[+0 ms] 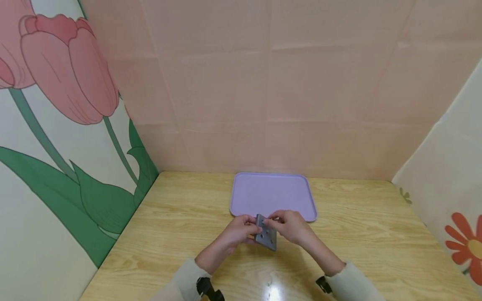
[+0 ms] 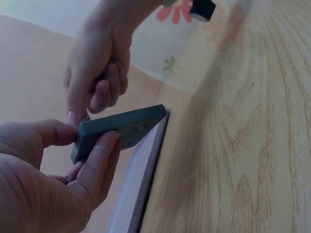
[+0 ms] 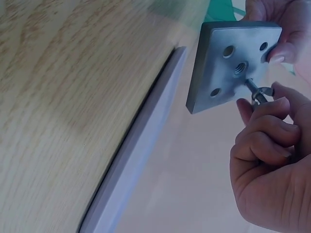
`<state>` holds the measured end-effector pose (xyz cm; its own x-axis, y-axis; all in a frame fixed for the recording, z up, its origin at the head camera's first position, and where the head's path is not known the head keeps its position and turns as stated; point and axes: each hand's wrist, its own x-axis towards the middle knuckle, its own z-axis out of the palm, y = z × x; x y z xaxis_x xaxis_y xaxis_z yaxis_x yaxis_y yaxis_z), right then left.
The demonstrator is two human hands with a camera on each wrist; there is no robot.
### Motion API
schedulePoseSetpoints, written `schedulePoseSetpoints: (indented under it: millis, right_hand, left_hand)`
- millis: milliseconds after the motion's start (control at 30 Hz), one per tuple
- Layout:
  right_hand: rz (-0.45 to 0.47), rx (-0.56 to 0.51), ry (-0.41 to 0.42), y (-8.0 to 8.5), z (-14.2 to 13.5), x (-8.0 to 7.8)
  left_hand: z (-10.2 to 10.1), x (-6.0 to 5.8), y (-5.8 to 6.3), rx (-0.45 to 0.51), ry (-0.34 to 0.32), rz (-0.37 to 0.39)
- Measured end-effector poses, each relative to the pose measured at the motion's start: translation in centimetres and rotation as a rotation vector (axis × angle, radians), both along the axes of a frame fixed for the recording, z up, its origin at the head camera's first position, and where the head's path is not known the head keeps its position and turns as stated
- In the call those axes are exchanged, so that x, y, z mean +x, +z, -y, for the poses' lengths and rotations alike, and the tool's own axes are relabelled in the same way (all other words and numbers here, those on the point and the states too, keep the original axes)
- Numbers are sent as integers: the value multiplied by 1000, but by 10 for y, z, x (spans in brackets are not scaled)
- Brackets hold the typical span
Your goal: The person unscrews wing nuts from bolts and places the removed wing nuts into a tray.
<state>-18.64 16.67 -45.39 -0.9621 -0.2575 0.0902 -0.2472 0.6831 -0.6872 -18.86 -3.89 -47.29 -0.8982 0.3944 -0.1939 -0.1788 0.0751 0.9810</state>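
Note:
A square grey metal plate (image 1: 268,239) with several round holes is held tilted above the front of the table. My left hand (image 1: 238,232) grips it by one edge, thumb on one face and fingers against the other. From the other side my right hand (image 1: 290,225) reaches in and pinches a small metal wing screw (image 3: 261,98) between thumb and index finger. The screw's tip meets the plate at a hole near its edge, beside a larger threaded hole in the middle. In the right wrist view, the other right fingers are curled into the palm.
A lavender tray (image 1: 271,174) lies on the wooden table (image 1: 361,234) just beyond my hands. A pink sheet (image 1: 263,92) rises at the table's back edge. Flower-printed panels stand to the left and right.

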Motion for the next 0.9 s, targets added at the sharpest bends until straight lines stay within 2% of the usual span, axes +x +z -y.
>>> schedulePoseSetpoints:
  millis: [233, 900]
  right_hand:
    - [-80, 14, 52, -1, -1, 0]
    - [-116, 23, 59, -1, 1, 3]
  left_hand:
    - [0, -1, 0, 6, 0, -2]
    - [-1, 0, 1, -7, 9, 14]
